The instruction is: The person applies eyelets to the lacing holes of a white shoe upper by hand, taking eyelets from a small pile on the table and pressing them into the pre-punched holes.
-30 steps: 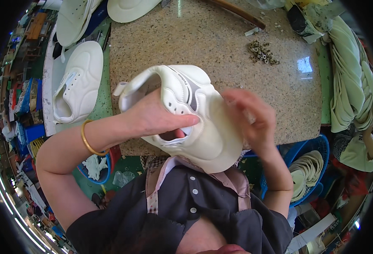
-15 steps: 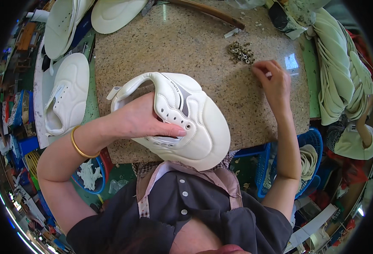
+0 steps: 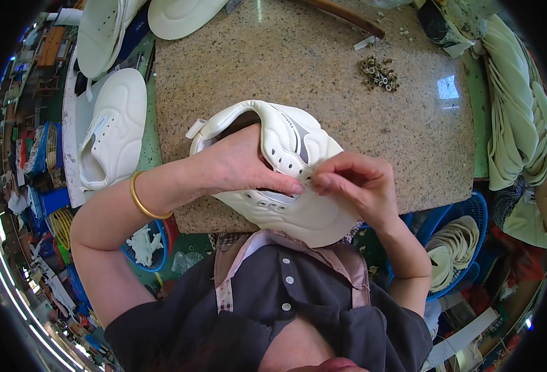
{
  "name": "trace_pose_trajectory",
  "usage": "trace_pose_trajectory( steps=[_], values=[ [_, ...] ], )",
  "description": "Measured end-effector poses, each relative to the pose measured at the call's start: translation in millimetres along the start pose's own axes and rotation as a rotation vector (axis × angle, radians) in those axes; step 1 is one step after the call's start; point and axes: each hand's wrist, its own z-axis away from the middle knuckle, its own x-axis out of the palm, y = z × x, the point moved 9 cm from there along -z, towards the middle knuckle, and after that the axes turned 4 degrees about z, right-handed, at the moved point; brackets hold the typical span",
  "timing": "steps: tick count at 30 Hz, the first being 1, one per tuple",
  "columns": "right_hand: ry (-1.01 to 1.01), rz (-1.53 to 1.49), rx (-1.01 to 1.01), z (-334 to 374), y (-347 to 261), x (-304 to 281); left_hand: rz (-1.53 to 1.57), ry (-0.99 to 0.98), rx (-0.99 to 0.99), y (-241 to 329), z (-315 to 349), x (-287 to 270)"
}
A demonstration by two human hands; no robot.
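A white shoe upper point(image 3: 280, 133) with padded collar and a row of lace holes hangs over the table's near edge. My left hand point(image 3: 245, 164) reaches into its opening and grips the side, thumb pressed on the outside by the lace holes. With thumb and fingertips pinched together, my right hand point(image 3: 357, 183) touches the upper at the lace hole nearest the toe. Whatever lies between those fingertips is too small and covered to make out. A pile of small metal eyelets point(image 3: 379, 74) lies farther back on the speckled stone tabletop point(image 3: 224, 68).
At left stands another white shoe upper point(image 3: 115, 127), with several more pieces point(image 3: 103, 34) behind it. A wooden handle point(image 3: 345, 17) lies at the back. Stacked white pieces point(image 3: 515, 105) hang at the right. Blue baskets point(image 3: 481, 223) sit below the table; another person's arm shows at far right.
My right hand has come from beside the eyelet pile, left and nearer, to the upper's lace holes. The left hand keeps its grip; the whole view has shifted slightly.
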Motion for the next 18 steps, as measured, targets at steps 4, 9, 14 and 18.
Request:
trace_pose_trajectory(
  steps=[4,9,14,18],
  values=[
    [0.102,0.113,-0.020,-3.7,-2.1,-1.0,-0.003,-0.001,0.010,-6.2,1.6,1.1],
    [0.074,0.432,-0.278,-2.5,-27.0,4.9,0.044,0.034,-0.052,-10.1,3.3,-1.4],
    [0.101,0.526,-0.329,0.5,-34.3,6.9,0.090,0.022,-0.050,-5.2,4.9,0.3],
    [0.259,0.331,-0.258,3.3,-25.7,-11.4,0.080,0.000,-0.097,-14.4,2.2,1.9]
  ],
)
